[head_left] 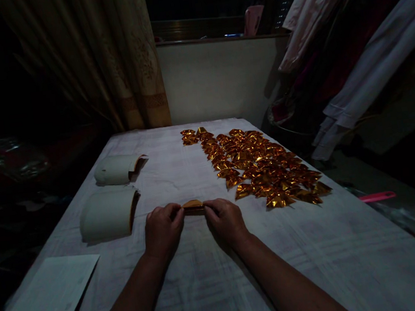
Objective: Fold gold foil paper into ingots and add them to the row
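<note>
a small folded gold piece (193, 209) is held between the two hands, just above or on the cloth-covered tabletop (196, 283), near the middle of the scene; whether it touches the cloth cannot be told. the left hand (163, 229) pinches its left end and the right hand (226, 219) its right end, so each grip is clamped on the piece between thumb and fingers. a rounded, paler flap bulges along its far side.

it looks like thin foil-faced paper, so it is likely very light, springy along its folds and easily creased or torn. the shiny face may be a little slippery. the two ends seem the best hold, with a light pinch; pressing on the rounded middle would probably crush it.

to the right and farther off, many finished-looking gold pieces (244, 163) lie spread in a crowded group, their ends pointed; they would likely flatten under a squeeze. on the left sit a far curled stack (113, 170) and a near curled stack (105, 216), both arched, with a flat pale sheet (47, 301) nearer still.

for containers, a pink cup (253, 20) and a clear bottle (288, 3) stand at the far windowsill (204, 40); what they contain cannot be told.
</note>
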`<state>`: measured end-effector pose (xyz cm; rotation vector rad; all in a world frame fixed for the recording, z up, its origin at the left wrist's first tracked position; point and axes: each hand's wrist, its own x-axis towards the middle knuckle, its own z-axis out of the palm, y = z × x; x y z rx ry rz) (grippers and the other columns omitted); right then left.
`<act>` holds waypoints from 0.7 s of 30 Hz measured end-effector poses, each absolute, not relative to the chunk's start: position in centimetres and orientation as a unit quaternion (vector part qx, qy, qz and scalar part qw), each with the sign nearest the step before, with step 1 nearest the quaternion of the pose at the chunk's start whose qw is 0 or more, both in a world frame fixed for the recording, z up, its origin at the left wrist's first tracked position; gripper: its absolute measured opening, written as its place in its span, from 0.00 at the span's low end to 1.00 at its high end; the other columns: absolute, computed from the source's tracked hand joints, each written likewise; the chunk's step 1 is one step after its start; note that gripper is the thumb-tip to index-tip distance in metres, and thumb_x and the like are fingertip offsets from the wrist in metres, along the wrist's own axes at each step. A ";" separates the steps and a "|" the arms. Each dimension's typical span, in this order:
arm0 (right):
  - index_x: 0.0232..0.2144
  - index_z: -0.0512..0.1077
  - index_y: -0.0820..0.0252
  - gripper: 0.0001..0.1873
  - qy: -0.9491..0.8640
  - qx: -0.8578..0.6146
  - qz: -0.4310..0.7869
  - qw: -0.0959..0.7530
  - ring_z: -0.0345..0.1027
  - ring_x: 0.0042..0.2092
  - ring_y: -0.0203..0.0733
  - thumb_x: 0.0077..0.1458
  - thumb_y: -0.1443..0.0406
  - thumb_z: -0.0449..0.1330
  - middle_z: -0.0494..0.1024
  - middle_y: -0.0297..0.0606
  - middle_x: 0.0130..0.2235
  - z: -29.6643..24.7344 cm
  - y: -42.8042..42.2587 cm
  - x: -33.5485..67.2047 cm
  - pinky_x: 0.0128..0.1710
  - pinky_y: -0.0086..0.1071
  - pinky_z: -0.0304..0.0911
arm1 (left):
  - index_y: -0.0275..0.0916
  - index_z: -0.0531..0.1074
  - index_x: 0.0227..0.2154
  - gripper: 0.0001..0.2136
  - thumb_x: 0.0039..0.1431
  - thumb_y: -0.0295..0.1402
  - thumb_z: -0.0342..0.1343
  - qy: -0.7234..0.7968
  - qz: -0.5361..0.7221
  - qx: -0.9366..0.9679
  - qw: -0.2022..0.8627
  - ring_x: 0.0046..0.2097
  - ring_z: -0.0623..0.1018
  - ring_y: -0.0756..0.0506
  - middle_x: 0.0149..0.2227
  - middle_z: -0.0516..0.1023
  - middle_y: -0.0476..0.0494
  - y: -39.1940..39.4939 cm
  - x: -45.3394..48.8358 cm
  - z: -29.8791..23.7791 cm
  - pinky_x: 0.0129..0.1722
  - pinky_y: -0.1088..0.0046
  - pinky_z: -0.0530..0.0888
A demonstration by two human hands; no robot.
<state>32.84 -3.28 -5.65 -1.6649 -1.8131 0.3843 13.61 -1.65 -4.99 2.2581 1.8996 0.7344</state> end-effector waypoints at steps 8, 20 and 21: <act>0.42 0.81 0.51 0.13 -0.678 -0.672 0.134 0.266 0.77 0.45 0.44 0.61 0.65 0.57 0.84 0.36 0.43 -4.8 -3.2 32.8 0.45 0.32 0.66 | 0.44 0.79 0.32 0.12 0.63 0.41 0.52 0.622 0.244 0.742 0.057 0.36 0.78 0.42 0.31 0.81 0.46 -1.7 13.7 -5.0 0.41 0.64 0.70; 0.35 0.81 0.52 0.11 -0.681 -0.661 0.130 0.287 0.76 0.42 0.42 0.62 0.65 0.58 0.84 0.35 0.38 -5.1 -3.3 32.7 0.42 0.30 0.64 | 0.41 0.74 0.33 0.13 0.67 0.38 0.47 0.604 0.194 0.773 0.001 0.41 0.76 0.38 0.34 0.80 0.43 -2.0 14.1 -4.8 0.43 0.59 0.67; 0.35 0.81 0.52 0.11 -0.680 -0.662 0.129 0.286 0.76 0.42 0.42 0.62 0.65 0.57 0.84 0.35 0.38 -5.1 -3.3 32.7 0.42 0.30 0.64 | 0.41 0.74 0.33 0.13 0.68 0.37 0.46 0.602 0.189 0.776 -0.007 0.41 0.76 0.38 0.34 0.79 0.42 -2.0 14.1 -4.8 0.43 0.59 0.67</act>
